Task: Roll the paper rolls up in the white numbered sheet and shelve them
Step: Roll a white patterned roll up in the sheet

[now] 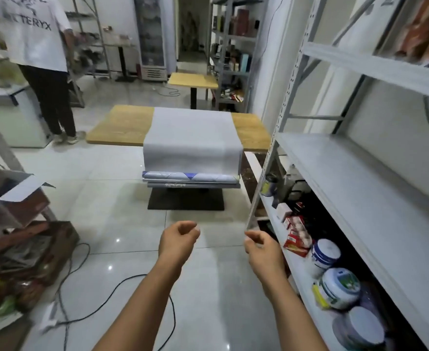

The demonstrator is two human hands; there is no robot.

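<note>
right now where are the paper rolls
Head view, centre: the paper rolls sit below the white sheet hanging off the near side of the table, above its black base.

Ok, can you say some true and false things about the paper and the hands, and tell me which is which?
1. The hands are holding the sheet. False: the left hand and right hand hold nothing and are well short of the sheet.
2. The sheet hangs over the near edge of the table. True.
3. The rolls are on the shelf. False: the rolls are by the table, just under the sheet's hanging end.
4. The shelf is on the right. True.
</note>
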